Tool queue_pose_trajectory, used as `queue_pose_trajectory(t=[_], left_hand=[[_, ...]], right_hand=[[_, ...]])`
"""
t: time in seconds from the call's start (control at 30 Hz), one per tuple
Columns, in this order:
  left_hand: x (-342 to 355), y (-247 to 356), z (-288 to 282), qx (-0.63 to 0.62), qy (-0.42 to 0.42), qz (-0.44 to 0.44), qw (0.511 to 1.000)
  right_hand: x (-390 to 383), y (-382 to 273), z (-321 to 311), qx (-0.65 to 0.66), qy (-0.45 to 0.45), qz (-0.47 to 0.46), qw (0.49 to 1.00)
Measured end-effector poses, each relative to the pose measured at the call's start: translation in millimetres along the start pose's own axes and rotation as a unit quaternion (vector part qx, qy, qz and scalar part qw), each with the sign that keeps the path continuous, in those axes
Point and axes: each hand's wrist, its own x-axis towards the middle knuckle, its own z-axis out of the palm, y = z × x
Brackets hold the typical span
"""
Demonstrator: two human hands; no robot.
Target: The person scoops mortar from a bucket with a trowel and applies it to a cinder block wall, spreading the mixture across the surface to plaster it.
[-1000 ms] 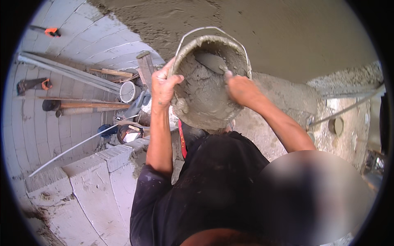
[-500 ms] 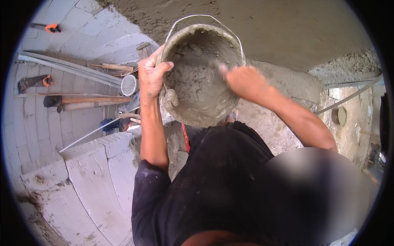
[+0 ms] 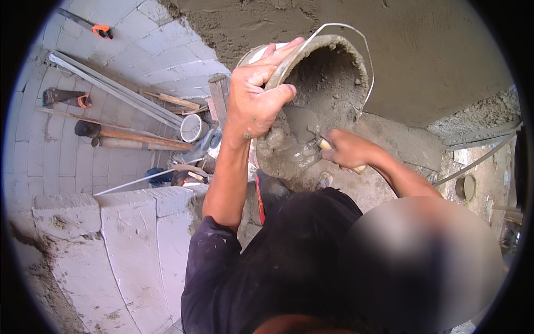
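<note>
My left hand [image 3: 257,99] is closed on the left rim of a mortar-caked bucket [image 3: 340,41], its thumb inside and fingers along the outer wall. The bucket is tilted, with its mouth towards me and its thin wire handle [image 3: 371,61] arching over the far side. Wet grey mortar [image 3: 303,122] lies inside and clings thickly to the near lip. My right hand [image 3: 350,149] is closed round the pale wooden handle of a trowel [image 3: 325,144]. The trowel's blade, coated in mortar, is at the near lip and hard to tell from it.
Freshly plastered wall [image 3: 411,55] spreads ahead. To the left are pale blocks [image 3: 128,245], two handsaws [image 3: 102,31] [image 3: 65,98], a long-handled hammer [image 3: 88,128], metal profiles [image 3: 111,86] and a small white bucket [image 3: 192,128]. A hose [image 3: 478,155] runs along the right.
My left hand has tipped the bucket over and shifted it right. My right hand has come from inside the bucket to its near lip, and the trowel's handle now shows.
</note>
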Motion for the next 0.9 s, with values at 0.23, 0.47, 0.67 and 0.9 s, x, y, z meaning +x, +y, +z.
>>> queue_pose_trajectory(t=[0.23, 0.47, 0.67, 0.9], left_hand=[[5.1, 24.5, -9.9, -0.063, 0.137, -0.088, 0.985], [-40.0, -11.1, -9.0, 0.002, 0.186, -0.12, 0.975], [-76.4, -53.9, 9.8, -0.037, 0.289, -0.218, 0.932], [-115.2, -114.5, 13.3, 0.027, 0.362, -0.262, 0.894]], right_hand=[[13.2, -0.7, 28.3, 0.393, -0.089, -0.08, 0.912], [11.1, -12.1, 34.2, 0.468, -0.125, -0.079, 0.872], [42.4, 45.9, 45.0, 0.583, -0.22, 0.039, 0.781], [69.9, 79.4, 65.8, 0.664, -0.295, -0.01, 0.687]])
